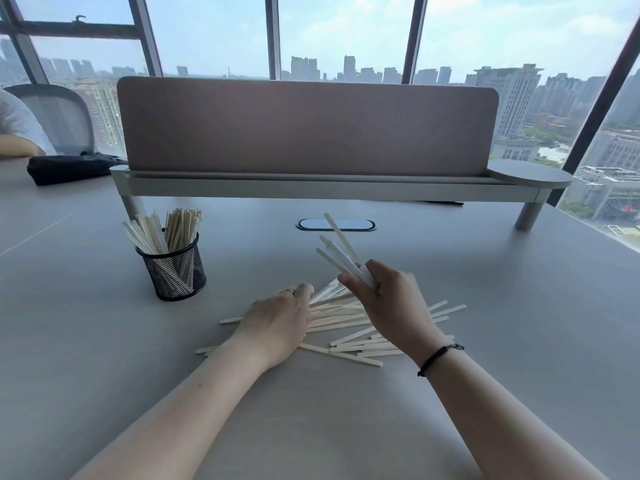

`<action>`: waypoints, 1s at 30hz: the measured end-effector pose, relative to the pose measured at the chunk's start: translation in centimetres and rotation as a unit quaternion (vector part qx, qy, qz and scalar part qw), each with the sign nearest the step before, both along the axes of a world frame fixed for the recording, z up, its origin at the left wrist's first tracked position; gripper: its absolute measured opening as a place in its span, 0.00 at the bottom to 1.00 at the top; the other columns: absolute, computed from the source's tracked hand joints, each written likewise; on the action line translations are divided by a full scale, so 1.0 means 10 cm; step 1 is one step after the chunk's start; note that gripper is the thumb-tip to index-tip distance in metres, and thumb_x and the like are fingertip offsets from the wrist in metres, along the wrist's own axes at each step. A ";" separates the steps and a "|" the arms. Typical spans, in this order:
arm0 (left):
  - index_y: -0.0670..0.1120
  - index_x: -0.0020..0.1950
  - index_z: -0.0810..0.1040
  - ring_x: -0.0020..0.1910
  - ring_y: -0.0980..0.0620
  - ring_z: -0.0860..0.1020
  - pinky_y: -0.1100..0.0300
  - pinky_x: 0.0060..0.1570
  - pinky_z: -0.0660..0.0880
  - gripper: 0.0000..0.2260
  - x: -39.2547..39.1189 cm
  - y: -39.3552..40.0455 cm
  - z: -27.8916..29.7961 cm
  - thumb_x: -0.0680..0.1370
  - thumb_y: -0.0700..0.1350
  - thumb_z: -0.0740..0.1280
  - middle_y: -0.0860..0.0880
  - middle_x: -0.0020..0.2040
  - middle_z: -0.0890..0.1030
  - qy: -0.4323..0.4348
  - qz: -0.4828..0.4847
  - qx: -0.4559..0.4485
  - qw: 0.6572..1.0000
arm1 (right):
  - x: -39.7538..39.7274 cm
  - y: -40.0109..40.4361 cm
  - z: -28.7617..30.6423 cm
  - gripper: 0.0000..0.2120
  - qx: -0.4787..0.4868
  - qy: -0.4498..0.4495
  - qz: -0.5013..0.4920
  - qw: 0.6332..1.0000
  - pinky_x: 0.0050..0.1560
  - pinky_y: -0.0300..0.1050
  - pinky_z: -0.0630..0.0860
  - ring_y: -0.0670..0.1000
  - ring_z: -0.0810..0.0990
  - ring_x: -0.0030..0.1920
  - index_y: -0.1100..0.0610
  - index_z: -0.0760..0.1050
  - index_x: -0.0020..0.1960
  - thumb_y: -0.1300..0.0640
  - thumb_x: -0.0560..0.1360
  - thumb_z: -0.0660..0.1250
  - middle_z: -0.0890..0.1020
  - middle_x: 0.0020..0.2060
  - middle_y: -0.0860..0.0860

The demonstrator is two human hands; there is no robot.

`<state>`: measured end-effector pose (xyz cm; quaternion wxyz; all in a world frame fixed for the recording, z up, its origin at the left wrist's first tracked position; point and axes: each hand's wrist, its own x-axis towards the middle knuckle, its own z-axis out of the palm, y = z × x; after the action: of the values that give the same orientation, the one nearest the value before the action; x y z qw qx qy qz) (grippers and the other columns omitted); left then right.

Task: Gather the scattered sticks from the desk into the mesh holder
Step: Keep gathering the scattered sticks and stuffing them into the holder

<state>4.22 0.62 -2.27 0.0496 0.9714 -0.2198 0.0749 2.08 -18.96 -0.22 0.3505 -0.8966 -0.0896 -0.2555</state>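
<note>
A pile of flat pale wooden sticks (349,327) lies scattered on the grey desk (519,306) in front of me. My right hand (388,303) hovers over the pile, shut on a fan of several sticks (337,249) that point up and away to the left. My left hand (277,323) rests palm down on the pile's left side, fingers pinching the ends of some sticks near my right hand. The black mesh holder (175,268) stands upright to the left, holding several sticks.
A pink divider screen on a grey raised shelf (304,183) crosses the desk behind. A cable port (336,224) sits below it. A black bag (69,168) and another person's arm are at the far left, by a mesh chair.
</note>
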 end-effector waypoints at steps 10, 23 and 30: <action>0.39 0.63 0.71 0.58 0.39 0.79 0.49 0.54 0.75 0.15 0.10 -0.24 0.15 0.78 0.32 0.55 0.39 0.61 0.75 0.006 0.021 0.164 0.986 | -0.01 0.02 0.08 0.28 0.055 -0.030 -0.010 0.998 0.27 0.42 0.56 0.48 0.56 0.28 0.54 0.55 0.31 0.43 0.76 0.68 0.59 0.24 0.46; 0.49 0.48 0.66 0.52 0.41 0.78 0.51 0.46 0.68 0.02 0.05 -0.19 0.20 0.76 0.43 0.56 0.45 0.52 0.81 -0.061 0.033 0.033 0.997 | -0.05 0.11 0.03 0.26 0.019 0.015 -0.007 1.000 0.27 0.46 0.60 0.50 0.62 0.26 0.53 0.57 0.32 0.39 0.76 0.65 0.64 0.22 0.48; 0.49 0.43 0.65 0.34 0.43 0.70 0.55 0.35 0.63 0.06 0.03 -0.14 0.24 0.74 0.47 0.62 0.50 0.33 0.75 -0.115 0.031 -0.046 0.992 | -0.07 0.07 0.20 0.25 0.134 -0.016 -0.005 0.991 0.27 0.42 0.57 0.47 0.58 0.27 0.59 0.59 0.35 0.43 0.78 0.65 0.61 0.25 0.48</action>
<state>4.48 -0.79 0.16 0.0667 0.9593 -0.1902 0.1977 1.34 -18.26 1.74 0.4651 -0.8377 -0.0555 -0.2809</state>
